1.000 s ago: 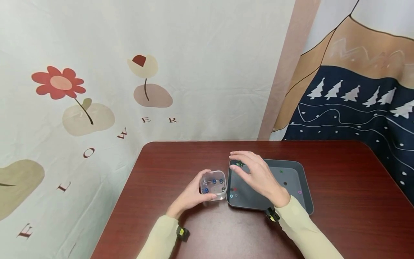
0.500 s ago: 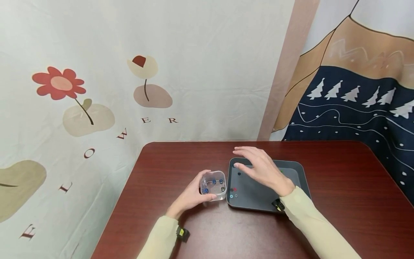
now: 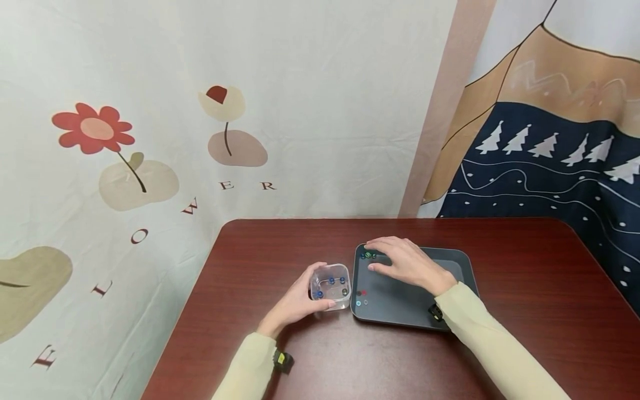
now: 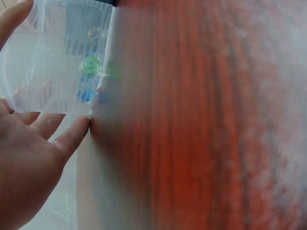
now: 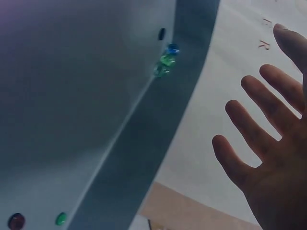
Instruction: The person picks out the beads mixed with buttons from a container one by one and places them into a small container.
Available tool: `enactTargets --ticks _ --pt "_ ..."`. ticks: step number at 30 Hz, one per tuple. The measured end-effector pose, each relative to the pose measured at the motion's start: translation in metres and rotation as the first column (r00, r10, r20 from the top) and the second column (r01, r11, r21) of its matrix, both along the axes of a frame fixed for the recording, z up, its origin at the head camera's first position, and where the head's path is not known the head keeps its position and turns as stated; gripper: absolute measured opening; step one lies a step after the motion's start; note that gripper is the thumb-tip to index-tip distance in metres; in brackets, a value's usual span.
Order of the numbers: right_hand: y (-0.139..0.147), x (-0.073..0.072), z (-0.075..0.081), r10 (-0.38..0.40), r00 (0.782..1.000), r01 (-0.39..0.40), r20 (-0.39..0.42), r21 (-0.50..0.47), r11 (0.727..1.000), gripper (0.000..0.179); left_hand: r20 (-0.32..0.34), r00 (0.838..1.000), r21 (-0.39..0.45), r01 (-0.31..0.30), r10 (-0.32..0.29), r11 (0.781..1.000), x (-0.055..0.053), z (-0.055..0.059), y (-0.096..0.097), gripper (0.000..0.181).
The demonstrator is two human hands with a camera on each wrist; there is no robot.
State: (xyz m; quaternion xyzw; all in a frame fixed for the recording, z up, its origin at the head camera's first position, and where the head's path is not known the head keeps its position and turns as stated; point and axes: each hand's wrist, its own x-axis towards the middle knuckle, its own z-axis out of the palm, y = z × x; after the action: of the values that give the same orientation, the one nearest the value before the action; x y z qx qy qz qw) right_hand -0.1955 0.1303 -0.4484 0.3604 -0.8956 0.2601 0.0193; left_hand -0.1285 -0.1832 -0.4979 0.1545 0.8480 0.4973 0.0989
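My left hand (image 3: 296, 300) holds a small clear plastic container (image 3: 331, 289), thumb on the near side and fingers round the far side. Several blue marbles and a darker greenish one (image 3: 344, 291) lie inside it; a green one (image 4: 89, 65) shows through the wall in the left wrist view. Over the far left part of a grey tray (image 3: 395, 305), my right hand (image 3: 407, 264) hovers with spread fingers, holding nothing. Green marbles (image 5: 167, 60) and a blue marble (image 5: 173, 49) cluster in the tray's corner, beside a small dark disc (image 5: 162, 34).
Near the tray's left edge lie small flat pieces, among them a red one (image 3: 363, 293) and a light blue ring (image 3: 358, 303). The tray stands right beside the container on a reddish-brown table (image 3: 525, 278). A printed curtain (image 3: 320, 111) hangs behind the table.
My right hand has shifted to the right, rising and then dropping a little over the tray, and the corner marbles show more fully now. The left hand and container have stayed put.
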Motion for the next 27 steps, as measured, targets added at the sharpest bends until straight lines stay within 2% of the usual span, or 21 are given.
enactTargets --ticks 6,13,27 --pt "0.001 -0.003 -0.01 -0.021 0.997 0.018 0.069 0.044 0.999 0.05 -0.002 1.0 -0.017 -0.003 0.003 1.0 0.001 0.001 0.0 0.088" --pt "0.001 -0.006 -0.023 -0.039 0.993 0.032 0.113 0.065 0.997 0.049 -0.002 1.0 -0.013 -0.002 0.001 1.0 0.001 0.002 0.0 0.087" --pt "0.0 -0.013 -0.038 -0.048 0.989 0.039 0.14 0.069 0.997 0.05 -0.004 1.0 -0.025 -0.005 0.005 1.0 0.002 0.002 -0.001 0.089"
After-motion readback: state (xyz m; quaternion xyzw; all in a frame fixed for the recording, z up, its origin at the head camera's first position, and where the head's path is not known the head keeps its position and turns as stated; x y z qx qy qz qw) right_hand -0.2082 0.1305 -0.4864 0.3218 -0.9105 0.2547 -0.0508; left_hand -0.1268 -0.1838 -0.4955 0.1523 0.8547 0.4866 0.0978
